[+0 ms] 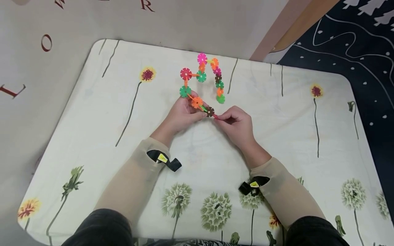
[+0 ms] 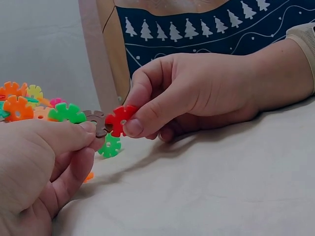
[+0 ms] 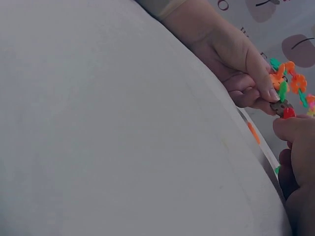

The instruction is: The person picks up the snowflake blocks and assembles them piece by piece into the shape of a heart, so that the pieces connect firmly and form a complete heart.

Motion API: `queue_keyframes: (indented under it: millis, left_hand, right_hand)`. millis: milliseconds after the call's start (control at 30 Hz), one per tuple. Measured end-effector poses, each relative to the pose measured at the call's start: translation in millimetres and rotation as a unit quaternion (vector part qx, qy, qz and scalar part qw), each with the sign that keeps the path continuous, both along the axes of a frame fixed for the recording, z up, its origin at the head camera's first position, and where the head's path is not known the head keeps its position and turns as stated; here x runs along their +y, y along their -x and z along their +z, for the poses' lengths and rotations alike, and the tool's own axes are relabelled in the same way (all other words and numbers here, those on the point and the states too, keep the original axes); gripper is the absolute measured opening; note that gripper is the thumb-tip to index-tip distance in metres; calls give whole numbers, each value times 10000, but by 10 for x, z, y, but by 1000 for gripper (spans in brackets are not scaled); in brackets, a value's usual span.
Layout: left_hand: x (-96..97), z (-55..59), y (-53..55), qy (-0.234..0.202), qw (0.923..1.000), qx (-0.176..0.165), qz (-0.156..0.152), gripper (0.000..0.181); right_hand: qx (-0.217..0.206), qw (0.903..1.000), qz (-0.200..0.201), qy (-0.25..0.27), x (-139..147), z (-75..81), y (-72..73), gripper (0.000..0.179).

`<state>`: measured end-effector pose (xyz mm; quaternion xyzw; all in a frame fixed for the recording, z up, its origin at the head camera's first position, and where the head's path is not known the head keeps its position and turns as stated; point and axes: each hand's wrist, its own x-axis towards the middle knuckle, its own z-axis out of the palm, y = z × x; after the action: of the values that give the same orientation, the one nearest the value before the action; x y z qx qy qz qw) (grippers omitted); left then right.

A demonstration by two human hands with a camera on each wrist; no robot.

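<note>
A chain of colourful notched plastic snowflake discs (image 1: 197,102) bends in an open loop over the table. My left hand (image 1: 180,115) holds its near end, thumb and finger pinching a brown disc (image 2: 100,124). Beside that, a green disc (image 2: 67,113) stands joined to the brown one. Between thumb and forefinger, my right hand (image 1: 237,123) pinches a red disc (image 2: 118,121), its edge meeting the brown disc's rim. The chain's other end finishes in a light green disc (image 1: 220,99), behind the hands. My fingers partly hide the brown and red discs.
Under the hands lies a white tablecloth (image 1: 191,147) printed with flowers and dandelions. A pale wall with letters (image 1: 147,5) rises behind the table. Dark blue tree-patterned fabric (image 1: 347,44) is at the right. Each wrist wears a black strap (image 1: 174,165).
</note>
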<state>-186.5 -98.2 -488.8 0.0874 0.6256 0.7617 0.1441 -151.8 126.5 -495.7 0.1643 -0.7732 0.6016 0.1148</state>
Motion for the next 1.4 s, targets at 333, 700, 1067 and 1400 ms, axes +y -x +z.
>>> queue_keyframes:
  millis: [333,700,1067,1400]
  left_hand:
    - [-12,-38,-10,268,9994,1,-207,44]
    - [10,-25,-21,423,9988,133,-217,45]
    - [1,-11,10,301,9995,-24,-78,54]
    - [-1,29,28,124,9976,-587,338,57]
  right_hand:
    - [132,9994,190,-259,26,-19,-27,15]
    - [187,9992,145,-309,31,-23,-15,16]
    - [-26,9974,82,-713,13,-5,14,18]
    - [-126,9666,847,-2415,8,62,54,30]
